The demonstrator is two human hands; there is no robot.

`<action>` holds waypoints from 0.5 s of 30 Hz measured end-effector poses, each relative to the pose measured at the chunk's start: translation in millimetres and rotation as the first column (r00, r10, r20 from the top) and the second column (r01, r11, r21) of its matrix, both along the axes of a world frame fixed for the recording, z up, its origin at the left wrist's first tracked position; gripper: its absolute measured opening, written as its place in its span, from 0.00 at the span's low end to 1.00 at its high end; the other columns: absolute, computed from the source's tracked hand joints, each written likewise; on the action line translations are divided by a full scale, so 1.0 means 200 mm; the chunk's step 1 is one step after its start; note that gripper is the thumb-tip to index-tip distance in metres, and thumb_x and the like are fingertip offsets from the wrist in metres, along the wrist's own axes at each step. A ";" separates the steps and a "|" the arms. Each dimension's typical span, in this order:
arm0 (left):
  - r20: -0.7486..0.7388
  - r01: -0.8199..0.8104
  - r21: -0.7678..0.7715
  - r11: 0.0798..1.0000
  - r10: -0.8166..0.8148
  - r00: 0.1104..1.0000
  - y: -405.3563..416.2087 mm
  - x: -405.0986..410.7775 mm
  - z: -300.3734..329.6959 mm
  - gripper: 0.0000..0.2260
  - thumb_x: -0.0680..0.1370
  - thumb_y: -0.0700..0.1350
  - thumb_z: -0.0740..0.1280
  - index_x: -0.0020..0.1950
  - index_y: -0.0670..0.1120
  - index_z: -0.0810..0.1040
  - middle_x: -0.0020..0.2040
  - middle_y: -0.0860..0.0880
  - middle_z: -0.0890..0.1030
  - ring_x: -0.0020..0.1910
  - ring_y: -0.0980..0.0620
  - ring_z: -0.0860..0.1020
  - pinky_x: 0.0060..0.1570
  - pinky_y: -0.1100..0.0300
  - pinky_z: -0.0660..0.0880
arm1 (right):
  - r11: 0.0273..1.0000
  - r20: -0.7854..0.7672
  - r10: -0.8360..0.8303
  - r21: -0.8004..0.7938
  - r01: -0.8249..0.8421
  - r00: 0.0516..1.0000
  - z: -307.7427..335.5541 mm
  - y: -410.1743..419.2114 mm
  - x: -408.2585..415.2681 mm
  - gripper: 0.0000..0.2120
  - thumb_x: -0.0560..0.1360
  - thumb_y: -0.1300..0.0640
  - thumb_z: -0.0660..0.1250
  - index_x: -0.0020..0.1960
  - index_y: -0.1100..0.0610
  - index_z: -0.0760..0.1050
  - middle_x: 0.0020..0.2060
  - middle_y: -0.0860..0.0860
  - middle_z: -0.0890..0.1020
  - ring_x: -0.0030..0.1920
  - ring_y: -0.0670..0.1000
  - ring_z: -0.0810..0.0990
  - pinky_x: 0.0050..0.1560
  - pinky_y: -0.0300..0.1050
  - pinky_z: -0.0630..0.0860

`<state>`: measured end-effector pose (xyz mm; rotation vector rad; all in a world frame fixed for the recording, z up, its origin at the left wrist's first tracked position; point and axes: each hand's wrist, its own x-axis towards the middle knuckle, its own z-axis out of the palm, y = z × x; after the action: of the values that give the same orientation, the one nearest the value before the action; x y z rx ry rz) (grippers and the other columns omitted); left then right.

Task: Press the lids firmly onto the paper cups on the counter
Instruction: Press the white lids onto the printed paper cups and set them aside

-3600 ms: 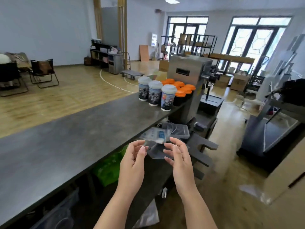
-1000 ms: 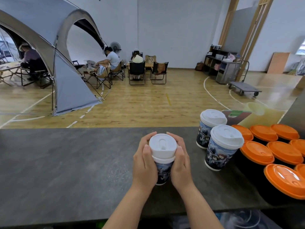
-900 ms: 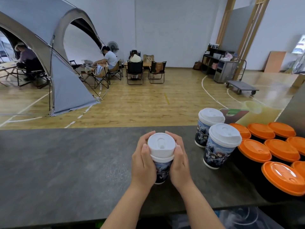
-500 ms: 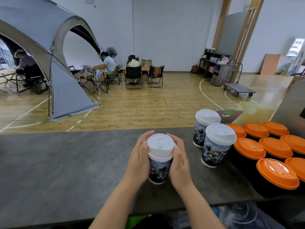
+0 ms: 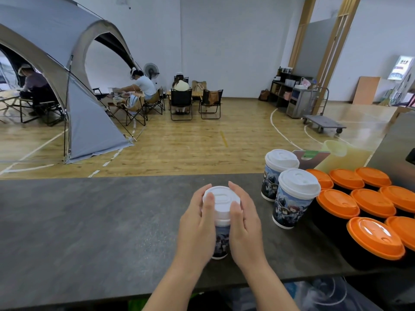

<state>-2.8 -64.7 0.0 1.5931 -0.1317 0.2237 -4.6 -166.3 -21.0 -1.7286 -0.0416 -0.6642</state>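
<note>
The left hand (image 5: 197, 223) and right hand (image 5: 244, 223) cupped the printed paper cup (image 5: 221, 241) between them on the tabletop (image 5: 89, 221), thumbs laid on its white lid (image 5: 221, 198). Pressing evenly around the rim would probably seat it best. Two lidded cups (image 5: 292, 198) stood right of the hands.

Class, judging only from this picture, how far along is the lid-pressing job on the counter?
Done: nothing can be confirmed as pressed. In hand: both the left hand and right hand clasp the printed cup, thumbs on its white lid. Left: possibly the two lidded cups beside it.
</note>
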 end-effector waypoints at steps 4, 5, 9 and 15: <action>0.120 -0.083 0.094 0.992 0.071 0.990 -0.03 -0.01 -0.03 0.14 0.83 0.58 0.52 0.63 0.59 0.74 0.52 0.68 0.79 0.53 0.66 0.78 0.44 0.73 0.73 | 0.994 0.044 -0.025 0.104 0.020 0.999 -0.04 0.04 0.00 0.23 0.78 0.40 0.50 0.66 0.46 0.73 0.58 0.39 0.81 0.60 0.43 0.79 0.58 0.39 0.76; 0.153 -0.100 0.112 0.989 0.082 0.985 -0.04 -0.01 -0.04 0.16 0.81 0.60 0.51 0.62 0.60 0.73 0.53 0.69 0.78 0.53 0.65 0.79 0.44 0.72 0.73 | 0.993 0.060 -0.042 0.114 0.035 0.997 -0.05 0.03 0.00 0.23 0.79 0.41 0.49 0.66 0.47 0.74 0.58 0.39 0.82 0.60 0.44 0.80 0.58 0.40 0.76; 0.186 -0.123 0.122 0.985 0.099 0.978 -0.04 0.00 -0.05 0.17 0.78 0.62 0.49 0.59 0.63 0.73 0.54 0.69 0.78 0.53 0.64 0.79 0.45 0.71 0.74 | 0.996 0.075 -0.046 0.086 0.039 0.996 -0.07 0.01 0.02 0.24 0.79 0.46 0.49 0.66 0.53 0.75 0.55 0.37 0.82 0.57 0.44 0.81 0.55 0.39 0.77; 0.185 -0.101 0.150 0.984 0.072 0.980 -0.03 0.01 -0.08 0.22 0.79 0.62 0.48 0.64 0.59 0.74 0.54 0.63 0.81 0.55 0.62 0.79 0.50 0.64 0.77 | 0.999 0.059 -0.018 0.052 0.015 0.998 -0.06 -0.01 0.00 0.22 0.78 0.45 0.48 0.64 0.47 0.74 0.54 0.31 0.80 0.57 0.39 0.80 0.54 0.32 0.74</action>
<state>-1.1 -71.2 -15.3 1.7378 -0.2245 0.4343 -4.3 -167.7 -32.3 -1.6607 -0.0512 -0.7222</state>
